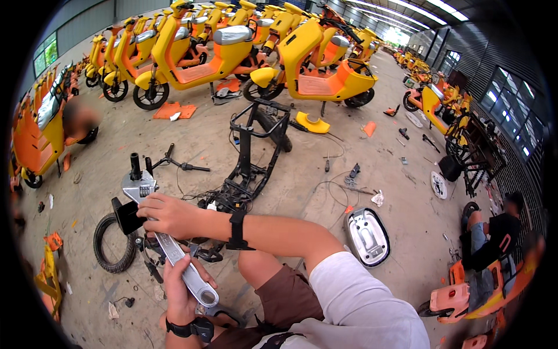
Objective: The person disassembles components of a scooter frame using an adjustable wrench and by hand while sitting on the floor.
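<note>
A large silver adjustable wrench (183, 263) slants across the lower left, its head up by two short black tubes (135, 167) and a dark flat part (125, 216). My left hand (183, 285) is closed round the wrench handle near its holed end. My right hand (171, 218) is closed on the upper handle, just below the head, with my forearm reaching across from the right. Behind them lies a stripped black scooter frame (247, 163) with cables, partly hidden by my arm. A loose tyre (104, 262) lies at left of the wrench.
Yellow-orange scooters (197, 72) stand in rows behind. On the floor lie a handlebar (186, 167), a white oval shell (367, 235), a yellow panel (311, 124) and scattered parts. People (497, 244) sit among scooters at the right. Another scooter (38, 145) stands at left.
</note>
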The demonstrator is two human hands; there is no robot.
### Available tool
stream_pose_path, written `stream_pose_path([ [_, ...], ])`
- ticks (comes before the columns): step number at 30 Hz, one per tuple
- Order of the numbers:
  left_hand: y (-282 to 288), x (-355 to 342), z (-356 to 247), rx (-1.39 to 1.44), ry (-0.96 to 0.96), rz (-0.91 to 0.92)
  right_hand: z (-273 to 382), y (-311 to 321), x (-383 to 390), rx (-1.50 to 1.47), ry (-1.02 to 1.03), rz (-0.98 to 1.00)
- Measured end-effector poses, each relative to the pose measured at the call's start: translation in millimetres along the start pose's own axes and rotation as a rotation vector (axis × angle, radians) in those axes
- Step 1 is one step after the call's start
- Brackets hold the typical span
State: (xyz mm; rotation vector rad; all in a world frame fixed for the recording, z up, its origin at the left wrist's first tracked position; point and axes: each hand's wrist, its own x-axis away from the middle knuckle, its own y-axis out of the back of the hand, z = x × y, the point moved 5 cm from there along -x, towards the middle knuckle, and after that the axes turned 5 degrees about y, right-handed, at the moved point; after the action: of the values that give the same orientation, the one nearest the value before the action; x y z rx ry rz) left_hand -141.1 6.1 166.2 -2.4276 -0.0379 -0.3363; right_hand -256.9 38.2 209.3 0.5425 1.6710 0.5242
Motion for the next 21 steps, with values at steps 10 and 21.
stream_pose_path([
  [10, 5, -9, 7, -0.149, -0.058, -0.073, 16, 51, 110, -0.46, -1.07, -0.147],
  [21, 22, -26, -2, -0.529, -0.08, -0.046, 111, 10, 93, -1.74, -1.448, 0.224],
])
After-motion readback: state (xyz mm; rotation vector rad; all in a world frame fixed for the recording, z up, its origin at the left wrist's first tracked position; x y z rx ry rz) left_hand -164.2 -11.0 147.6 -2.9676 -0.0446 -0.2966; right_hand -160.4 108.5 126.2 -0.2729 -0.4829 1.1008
